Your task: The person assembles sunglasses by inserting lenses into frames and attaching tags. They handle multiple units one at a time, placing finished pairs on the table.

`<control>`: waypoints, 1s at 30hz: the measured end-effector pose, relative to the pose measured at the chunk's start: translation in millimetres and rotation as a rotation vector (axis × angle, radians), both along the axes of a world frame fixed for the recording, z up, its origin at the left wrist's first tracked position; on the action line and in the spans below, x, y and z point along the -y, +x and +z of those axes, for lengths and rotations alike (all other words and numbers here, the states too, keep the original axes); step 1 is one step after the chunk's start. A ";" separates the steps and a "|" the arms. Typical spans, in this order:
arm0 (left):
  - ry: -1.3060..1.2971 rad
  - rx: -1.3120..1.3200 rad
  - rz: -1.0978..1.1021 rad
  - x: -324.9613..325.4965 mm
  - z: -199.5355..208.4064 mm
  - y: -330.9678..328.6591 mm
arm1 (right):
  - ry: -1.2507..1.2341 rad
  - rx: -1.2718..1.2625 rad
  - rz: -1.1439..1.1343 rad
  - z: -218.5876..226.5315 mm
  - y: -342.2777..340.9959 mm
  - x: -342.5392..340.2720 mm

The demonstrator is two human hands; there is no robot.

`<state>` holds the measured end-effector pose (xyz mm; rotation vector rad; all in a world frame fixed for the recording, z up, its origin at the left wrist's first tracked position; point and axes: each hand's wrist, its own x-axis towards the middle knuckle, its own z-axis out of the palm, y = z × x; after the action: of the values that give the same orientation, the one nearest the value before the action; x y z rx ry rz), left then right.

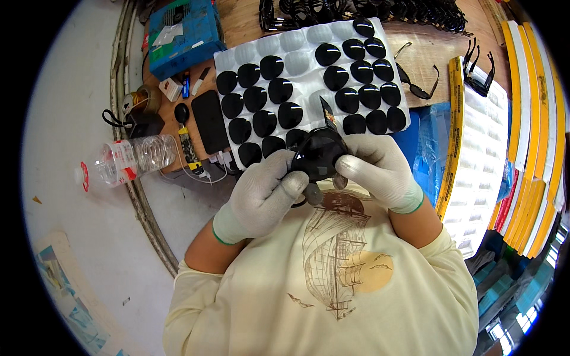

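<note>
Close to my chest, a pair of black sunglasses (319,155) is held between my two gloved hands. My left hand (259,188), in a white knit glove with a green cuff, pinches the left side, its thumb on the lower rim. On the other side, my right hand (383,169) is closed with its thumb pressed near the lens edge. One temple arm sticks up away from me. Just beyond lies a white moulded tray (350,22) with rows of dark lenses (280,90); several of its pockets hold no lens. The fingers behind the sunglasses are partly hidden.
Finished-looking sunglasses (419,83) lie right of the tray, with more frames (362,10) along the back. A white tray stack (475,160) stands at right. Left are a black phone (211,121), a blue box (185,38) and a plastic bottle (139,160).
</note>
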<state>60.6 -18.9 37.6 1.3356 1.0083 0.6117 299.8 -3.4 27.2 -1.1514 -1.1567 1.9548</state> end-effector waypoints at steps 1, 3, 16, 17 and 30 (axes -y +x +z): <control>0.040 -0.010 0.011 0.7 -1.1 1.2 | 0.007 0.004 -0.013 -2.1 -0.9 0.7; 0.118 -0.030 0.035 3.0 -4.2 3.9 | 0.016 0.007 -0.018 -5.3 -1.5 1.1; 0.086 -0.063 0.013 -3.5 9.2 7.2 | 0.123 -0.015 -0.024 2.6 -3.4 3.0; 0.060 -0.055 0.013 -3.7 10.2 6.4 | 0.168 -0.020 -0.004 4.2 -1.7 2.5; 0.236 -0.113 0.075 -8.9 3.9 14.1 | 0.144 0.108 -0.007 15.6 -7.4 -3.0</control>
<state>74.7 -9.9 41.5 1.5591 1.1072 0.7364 292.4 -0.4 42.8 -1.1944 -1.3245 1.7906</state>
